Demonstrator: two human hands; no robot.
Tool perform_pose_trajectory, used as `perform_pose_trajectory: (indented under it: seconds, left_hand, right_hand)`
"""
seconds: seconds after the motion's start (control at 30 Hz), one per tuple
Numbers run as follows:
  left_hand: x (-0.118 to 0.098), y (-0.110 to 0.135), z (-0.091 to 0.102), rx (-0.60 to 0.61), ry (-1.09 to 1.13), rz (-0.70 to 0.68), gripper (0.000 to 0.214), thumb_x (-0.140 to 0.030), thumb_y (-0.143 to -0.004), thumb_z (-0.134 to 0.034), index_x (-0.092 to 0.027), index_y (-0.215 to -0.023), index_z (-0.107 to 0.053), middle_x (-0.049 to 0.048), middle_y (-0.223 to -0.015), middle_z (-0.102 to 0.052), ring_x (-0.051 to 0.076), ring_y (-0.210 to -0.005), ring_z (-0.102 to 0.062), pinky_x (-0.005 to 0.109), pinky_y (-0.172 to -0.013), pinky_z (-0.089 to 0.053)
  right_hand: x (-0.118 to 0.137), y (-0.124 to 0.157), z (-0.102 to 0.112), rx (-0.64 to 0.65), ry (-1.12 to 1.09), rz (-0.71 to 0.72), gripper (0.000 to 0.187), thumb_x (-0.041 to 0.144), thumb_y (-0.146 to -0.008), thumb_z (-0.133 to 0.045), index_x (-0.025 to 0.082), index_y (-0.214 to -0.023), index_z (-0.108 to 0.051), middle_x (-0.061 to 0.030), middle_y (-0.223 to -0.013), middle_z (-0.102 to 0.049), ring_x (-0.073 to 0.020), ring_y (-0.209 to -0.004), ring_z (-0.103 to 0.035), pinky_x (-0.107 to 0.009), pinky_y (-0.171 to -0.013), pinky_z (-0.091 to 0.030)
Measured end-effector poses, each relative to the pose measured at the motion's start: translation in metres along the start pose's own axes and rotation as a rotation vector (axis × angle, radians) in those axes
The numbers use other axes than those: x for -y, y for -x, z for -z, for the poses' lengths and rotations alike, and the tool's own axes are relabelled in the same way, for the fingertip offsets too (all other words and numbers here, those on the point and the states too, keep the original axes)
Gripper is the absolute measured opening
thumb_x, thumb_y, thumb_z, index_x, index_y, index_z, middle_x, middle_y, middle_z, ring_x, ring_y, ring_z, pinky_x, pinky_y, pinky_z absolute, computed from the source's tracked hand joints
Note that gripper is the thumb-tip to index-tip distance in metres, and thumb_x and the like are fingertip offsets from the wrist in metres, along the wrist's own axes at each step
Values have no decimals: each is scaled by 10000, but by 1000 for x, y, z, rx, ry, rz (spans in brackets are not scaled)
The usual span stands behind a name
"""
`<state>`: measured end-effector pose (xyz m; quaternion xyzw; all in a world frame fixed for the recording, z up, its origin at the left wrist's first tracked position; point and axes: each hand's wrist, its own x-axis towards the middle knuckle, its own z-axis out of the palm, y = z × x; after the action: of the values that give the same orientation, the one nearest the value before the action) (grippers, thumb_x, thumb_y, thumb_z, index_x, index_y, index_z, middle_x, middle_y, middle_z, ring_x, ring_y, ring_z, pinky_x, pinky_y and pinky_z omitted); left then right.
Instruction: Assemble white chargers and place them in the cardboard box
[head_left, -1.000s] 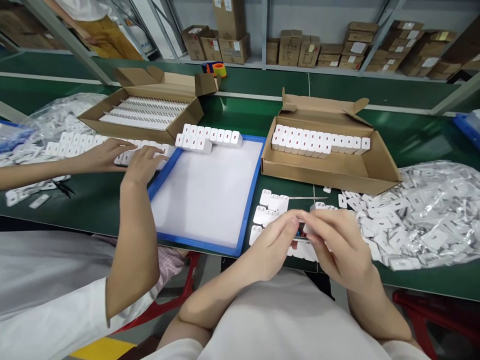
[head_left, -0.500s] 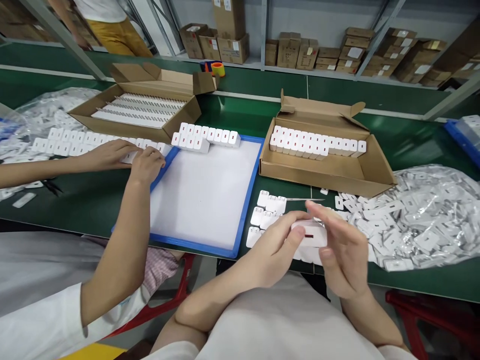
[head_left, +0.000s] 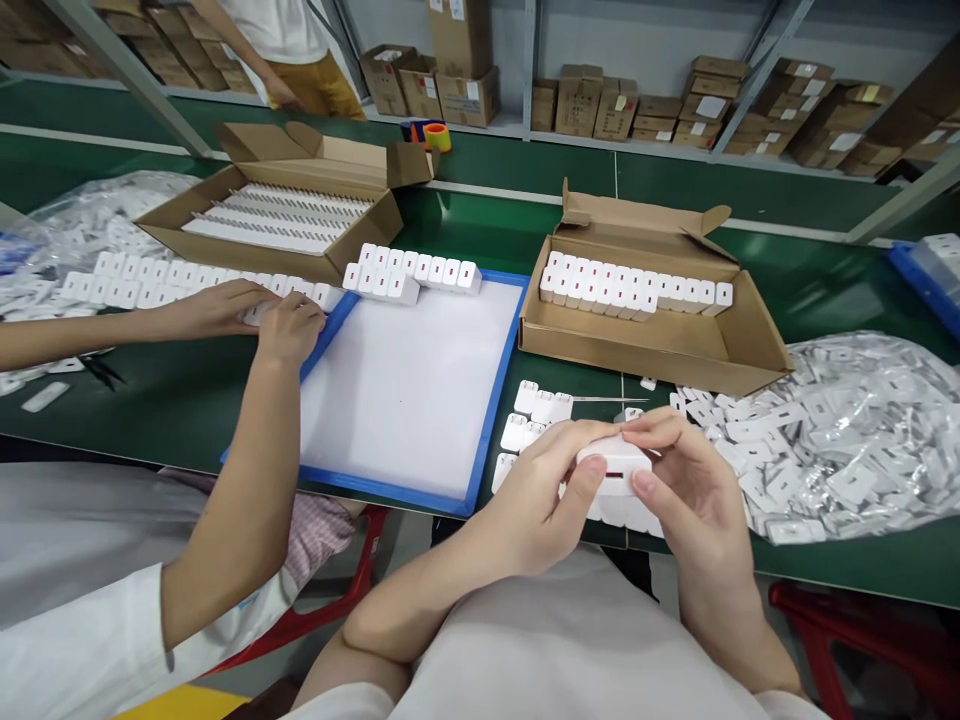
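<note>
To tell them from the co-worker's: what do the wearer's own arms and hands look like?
Left hand and right hand are bare: no gloves, rings or watch visible. Forearms uncovered; white sleeves start near the elbows.

No legible text. Labels on shelf cartons (head_left: 579, 98) too small to read (white charger (head_left: 613, 466) bears only a red mark).

Left hand (head_left: 544, 490) and right hand (head_left: 694, 490) pinch white charger (head_left: 616, 467) above green table (head_left: 187, 400).
</note>
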<state>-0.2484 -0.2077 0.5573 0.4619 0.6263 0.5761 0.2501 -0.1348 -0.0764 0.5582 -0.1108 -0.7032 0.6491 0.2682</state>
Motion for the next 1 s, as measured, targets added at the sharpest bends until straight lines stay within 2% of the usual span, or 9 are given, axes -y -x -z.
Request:
perform_pose_trajectory:
  seconds: [0.13,0.3,0.5,0.6,0.7,0.8,1.0]
  left_hand:
    - [2,0,2,12,-48,-53,422,-349,-1034,-364,-115,-1336,-543,117,-1172,-631,176,-934,-554,313,-838,-438]
    - [2,1,5,19,-35,-123,404,-334,-1012,-428,-111,-1327,-548,121,-1164,-629,173,-907,-523,306,-815,-428]
    - [0,2,14,85,16,-50,443,-364,-1002,-490,-196,-1412,-498,91,-1212,-600,194,-1087,-532,331,-967,-415]
    - [1,2,16,31,0,-27,432,-344,-965,-570,-181,-1365,-553,84,-1102,-612,190,-1016,-554,330,-926,-442]
    - [2,3,15,-25,8,7,388,-325,-966,-562,-150,-1311,-602,89,-1022,-626,184,-934,-565,331,-863,-460]
    - [2,3,12,-35,26,22,386,-331,-973,-544,-141,-1301,-623,98,-1015,-631,187,-921,-571,341,-858,-466]
    - [3,0,11,-27,39,15,397,-326,-969,-551,-153,-1317,-629,110,-1058,-637,197,-979,-587,339,-893,-477]
  right_hand:
    - [1,2,-1,-6,-80,-34,130,231,-885,-682,247,-1012,-659,-72,-1114,-528,-190,-1048,-544,-263,-742,-492]
    - [5,6,-1,2,-84,-22,151,166,-879,-678,240,-1009,-659,-93,-1167,-518,-235,-1144,-539,-295,-777,-505]
    - [7,6,1,-23,-44,14,173,153,-882,-669,241,-1030,-669,-100,-1196,-541,-241,-1173,-536,-301,-800,-508]
    - [6,6,2,-39,-18,-3,150,184,-890,-667,251,-1024,-674,-98,-1181,-560,-250,-1165,-543,-318,-797,-514]
    - [7,5,2,-46,0,-31,125,222,-904,-654,262,-1020,-675,-94,-1188,-574,-243,-1107,-571,-326,-773,-512]
    - [9,5,-1,-61,31,-47,100,230,-913,-639,265,-1003,-666,-87,-1185,-586,-242,-1112,-571,-324,-778,-501]
    - [8,6,-6,-88,37,19,96,202,-937,-601,260,-1005,-637,-79,-1122,-601,-235,-1117,-575,-343,-842,-497]
